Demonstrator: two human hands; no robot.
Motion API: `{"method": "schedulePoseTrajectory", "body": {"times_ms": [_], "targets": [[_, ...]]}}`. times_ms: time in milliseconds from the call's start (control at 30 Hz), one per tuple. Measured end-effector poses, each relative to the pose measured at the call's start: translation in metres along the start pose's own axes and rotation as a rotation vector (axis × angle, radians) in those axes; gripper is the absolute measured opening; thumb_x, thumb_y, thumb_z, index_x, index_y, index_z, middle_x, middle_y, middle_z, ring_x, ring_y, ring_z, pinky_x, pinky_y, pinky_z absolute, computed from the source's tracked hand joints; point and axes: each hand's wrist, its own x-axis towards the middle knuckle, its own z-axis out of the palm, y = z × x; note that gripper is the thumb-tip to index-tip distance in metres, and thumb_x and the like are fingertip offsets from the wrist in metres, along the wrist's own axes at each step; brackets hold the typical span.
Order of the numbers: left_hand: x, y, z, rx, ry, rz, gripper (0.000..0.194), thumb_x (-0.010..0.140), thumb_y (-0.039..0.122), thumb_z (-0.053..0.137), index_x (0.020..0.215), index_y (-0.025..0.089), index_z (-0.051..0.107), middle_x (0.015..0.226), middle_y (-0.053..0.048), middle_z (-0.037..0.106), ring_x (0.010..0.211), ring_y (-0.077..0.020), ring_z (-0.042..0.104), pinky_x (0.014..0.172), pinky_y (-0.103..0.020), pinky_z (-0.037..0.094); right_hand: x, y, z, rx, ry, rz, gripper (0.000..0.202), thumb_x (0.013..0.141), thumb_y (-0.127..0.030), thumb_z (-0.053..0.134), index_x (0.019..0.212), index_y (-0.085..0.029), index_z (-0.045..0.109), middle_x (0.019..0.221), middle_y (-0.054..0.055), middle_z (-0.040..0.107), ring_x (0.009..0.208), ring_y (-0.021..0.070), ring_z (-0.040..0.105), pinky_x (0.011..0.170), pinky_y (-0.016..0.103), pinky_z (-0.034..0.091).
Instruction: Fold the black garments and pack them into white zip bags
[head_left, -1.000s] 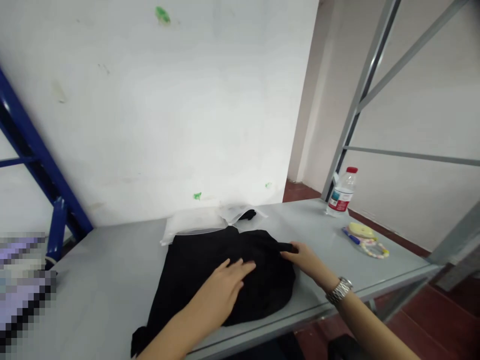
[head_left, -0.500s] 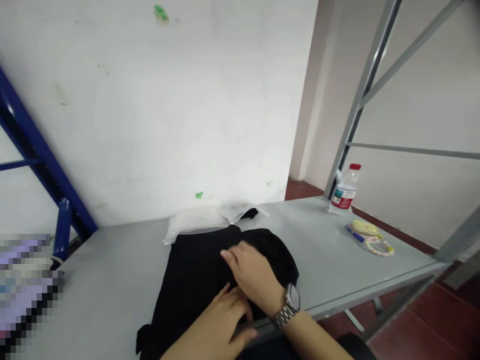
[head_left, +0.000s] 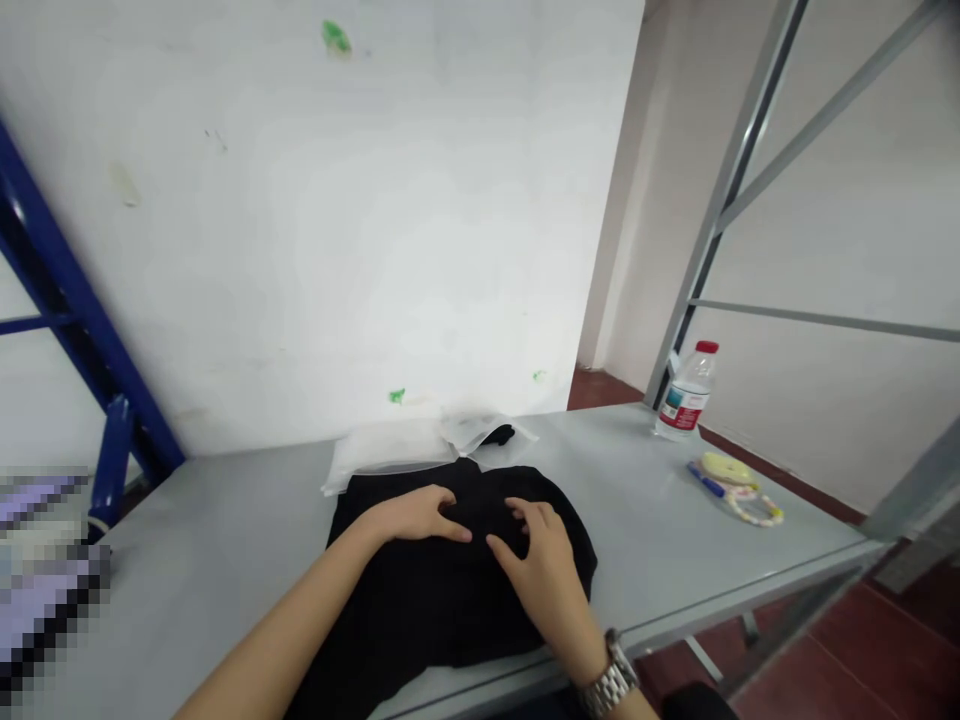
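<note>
A black garment (head_left: 450, 610) lies spread on the grey table, its lower edge near the table's front edge. On its upper left part rests my left hand (head_left: 420, 515), thumb apart from the curved fingers. My right hand (head_left: 540, 560), with a metal-banded watch (head_left: 611, 680) at the wrist, is on the right part of the cloth, thumb and fingers spread. The two thumbs point toward each other with a small gap between. Behind the garment lie translucent white plastic bags (head_left: 397, 445), with a small black item (head_left: 499, 436) inside the right one.
A bottle with a red cap (head_left: 686, 390) stands at the table's back right. Near it lie a yellow round item (head_left: 726, 468), a blue pen-like item (head_left: 706, 480) and a beaded loop (head_left: 757, 508). A white wall rises behind the table (head_left: 225, 560); blue and grey metal frames flank it.
My left hand has moved up and left onto the upper cloth. My right hand has shifted right and slightly down. The hands, crowded together before, are now apart, and the cloth's lower edge shows.
</note>
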Motion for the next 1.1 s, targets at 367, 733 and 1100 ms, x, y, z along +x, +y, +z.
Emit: {"method": "schedulePoseTrajectory", "body": {"times_ms": [367,733,1100], "targets": [[-0.034,0.026,-0.023,-0.354,0.004,0.042,0.052,0.069,0.048,0.065,0.114,0.023,0.057,0.109,-0.004,0.066,0.095,-0.0246,0.061,0.076,-0.031,0.047,0.06,-0.037,-0.051,0.204,-0.306,-0.144,0.013,0.077,-0.024,0.057,0.089,-0.02,0.053,0.082,0.001,0.063,0.078,0.0181,0.059,0.073,0.032,0.044],[-0.026,0.031,-0.009,-0.676,0.734,0.088,0.049,0.079,0.046,0.058,0.119,0.018,0.054,0.123,-0.009,0.06,0.116,-0.0279,0.053,0.098,-0.039,0.04,0.126,-0.041,0.003,0.894,-0.823,0.183,0.041,0.072,-0.046,0.067,0.101,-0.017,0.06,0.084,0.006,0.067,0.072,0.0187,0.064,0.061,0.032,0.054],[-0.019,0.001,0.023,-1.34,0.428,-0.004,0.04,0.082,0.038,0.057,0.118,0.021,0.051,0.089,-0.004,0.071,0.078,-0.0184,0.068,0.062,-0.025,0.053,0.109,-0.003,0.037,1.188,-0.545,0.231,0.02,0.067,-0.022,0.062,0.087,-0.021,0.064,0.083,0.001,0.068,0.079,0.0187,0.064,0.073,0.031,0.05]]}}
